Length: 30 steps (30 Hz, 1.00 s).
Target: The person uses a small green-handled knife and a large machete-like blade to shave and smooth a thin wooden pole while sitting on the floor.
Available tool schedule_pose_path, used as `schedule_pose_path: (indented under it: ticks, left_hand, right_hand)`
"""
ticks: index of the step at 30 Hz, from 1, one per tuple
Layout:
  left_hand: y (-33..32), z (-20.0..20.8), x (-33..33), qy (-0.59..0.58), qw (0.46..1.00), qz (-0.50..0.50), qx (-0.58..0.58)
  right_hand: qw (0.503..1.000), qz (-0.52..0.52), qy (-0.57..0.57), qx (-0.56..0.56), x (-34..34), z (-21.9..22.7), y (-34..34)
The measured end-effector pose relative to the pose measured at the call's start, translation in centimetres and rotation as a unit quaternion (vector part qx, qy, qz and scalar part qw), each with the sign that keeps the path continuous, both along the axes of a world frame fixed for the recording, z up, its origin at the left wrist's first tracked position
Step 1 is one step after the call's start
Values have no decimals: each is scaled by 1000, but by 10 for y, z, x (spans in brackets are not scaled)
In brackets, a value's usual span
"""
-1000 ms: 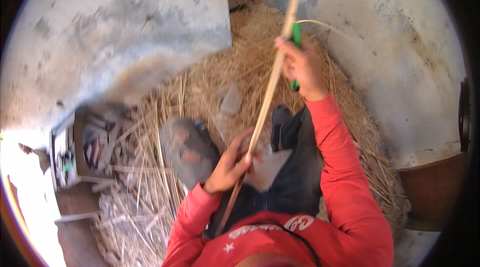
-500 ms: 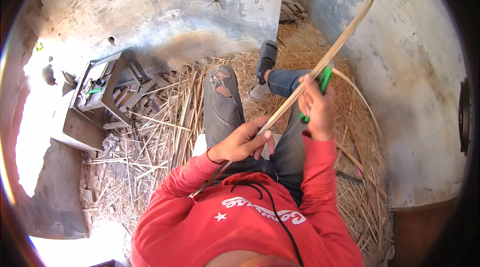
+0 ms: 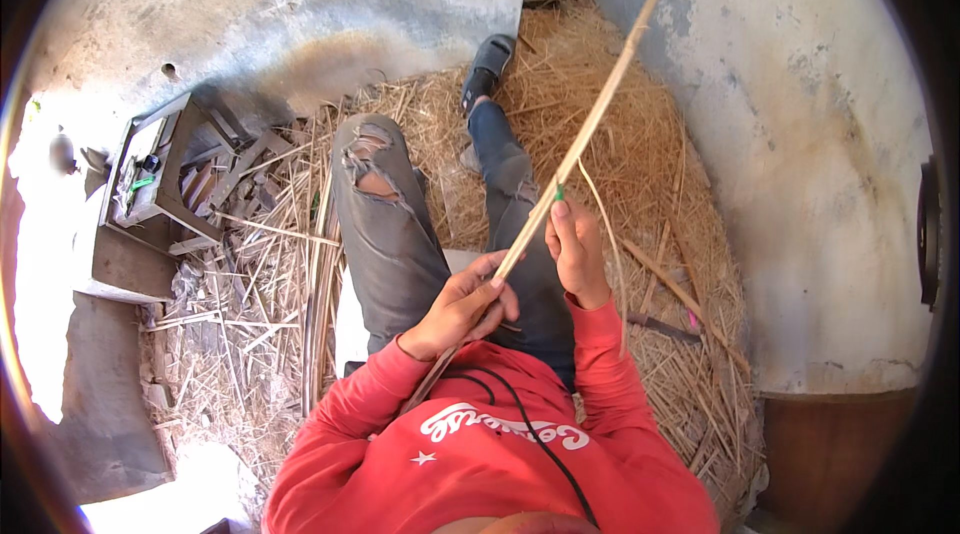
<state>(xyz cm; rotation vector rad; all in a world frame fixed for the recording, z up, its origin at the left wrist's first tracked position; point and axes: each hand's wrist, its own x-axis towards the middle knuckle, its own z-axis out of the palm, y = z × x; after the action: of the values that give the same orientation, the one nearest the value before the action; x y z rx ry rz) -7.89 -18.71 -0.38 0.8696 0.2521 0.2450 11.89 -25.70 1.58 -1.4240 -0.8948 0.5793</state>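
Observation:
A long pale bamboo strip [image 3: 605,104] slants up and away to the right from my waist. My left hand [image 3: 455,309] is closed round its lower part, above my lap. In my closed right hand [image 3: 578,252] is a green cutter knife [image 3: 559,193]; only its green end shows above the thumb, against the bamboo. Its blade cannot be made out. From the strip beside this hand a thin curled sliver [image 3: 605,209] hangs down past my right wrist.
Cut strips and shavings [image 3: 590,64] cover the floor. At the left stands a small wooden table [image 3: 165,199] with a green item [image 3: 143,183] on it. Loose bamboo strips [image 3: 320,284] lie beside my left leg. Weathered walls [image 3: 800,134] rise ahead and at the right.
My right hand and the knife have come down along the bamboo, nearer my left hand. The bamboo's far end has dropped lower. My right leg is stretched further forward.

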Motion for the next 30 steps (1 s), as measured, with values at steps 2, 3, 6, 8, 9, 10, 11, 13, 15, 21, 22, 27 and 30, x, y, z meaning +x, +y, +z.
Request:
schedule_pose_path:
  ticks: [2, 3, 6, 8, 9, 10, 11, 13, 15, 21, 22, 27, 30]
  left_hand:
    - [-2, -5, 5, 34, 995, 61, 69]
    - [0, -5, 4, 44, 995, 64, 68]
    - [2, -2, 3, 69, 994, 61, 58]
    - [1, 0, -1, 84, 994, 50, 51]
    - [1, 1, -6, 85, 994, 50, 55]
    - [0, 1, -13, 86, 993, 49, 59]
    - [0, 0, -18, 92, 993, 43, 59]
    - [1, -1, -13, 101, 993, 49, 33]
    - [0, -2, -11, 92, 994, 58, 33]
    - [8, -15, -19, 91, 995, 35, 7]
    - [10, -12, -14, 94, 995, 36, 4]
    - [25, 3, -7, 87, 995, 30, -47]
    - [28, -3, -12, 107, 991, 20, -81]
  right_hand:
    - [994, 19, -102, -42, 1, -13, -11]
    - [980, 18, -186, -62, -2, -16, -16]
    - [938, 47, -324, -116, -6, -34, -25]
    - [898, 11, -421, -128, 5, -34, -22]
    - [889, 0, -433, -148, 27, -23, -15]
    - [880, -11, -444, -169, 60, -8, -6]
    - [872, -25, -449, -196, 78, 0, -2]
    - [908, -12, -381, -172, 76, -12, 6]
    - [905, -20, -401, -140, 48, -29, 8]
    - [875, -75, -457, -140, 74, -32, 27]
    - [870, -63, -471, -132, 83, -36, 31]
    - [870, -28, -488, -61, 46, -34, 29]
    - [800, -31, -571, -179, 112, -42, 45]
